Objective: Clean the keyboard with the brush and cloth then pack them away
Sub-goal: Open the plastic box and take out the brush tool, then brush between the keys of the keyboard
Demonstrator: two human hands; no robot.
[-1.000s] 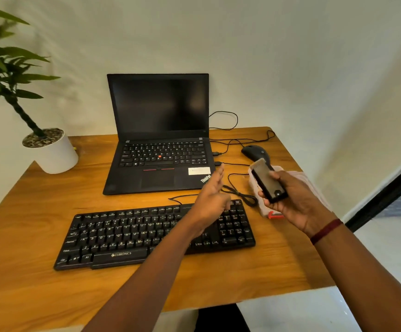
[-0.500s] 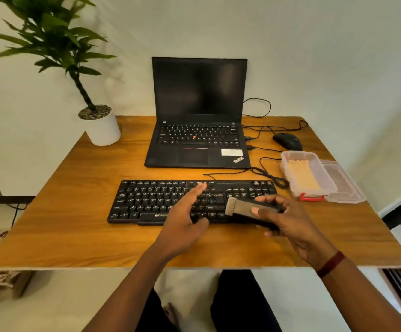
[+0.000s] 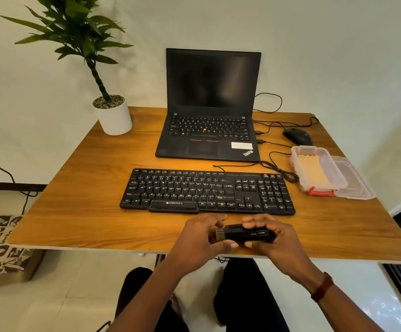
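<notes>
The black keyboard [image 3: 207,191] lies across the middle of the wooden desk [image 3: 79,188]. In front of it, over the desk's near edge, both hands hold a small black brush [image 3: 245,233] lying sideways, its tan bristles pointing left. My right hand [image 3: 270,238] grips the brush body. My left hand [image 3: 200,238] holds the bristle end, thumb under it. A clear plastic box [image 3: 318,170] at the right holds a tan cloth [image 3: 312,172].
A black laptop [image 3: 209,111] stands open behind the keyboard, with cables [image 3: 278,168] and a mouse [image 3: 297,136] to its right. The box's clear lid [image 3: 357,183] lies beside the box. A potted plant [image 3: 113,113] sits at the back left corner.
Both hands drew back from over the keyboard to the desk's near edge. My left hand, open before, now holds the brush's bristle end. The view has pulled back.
</notes>
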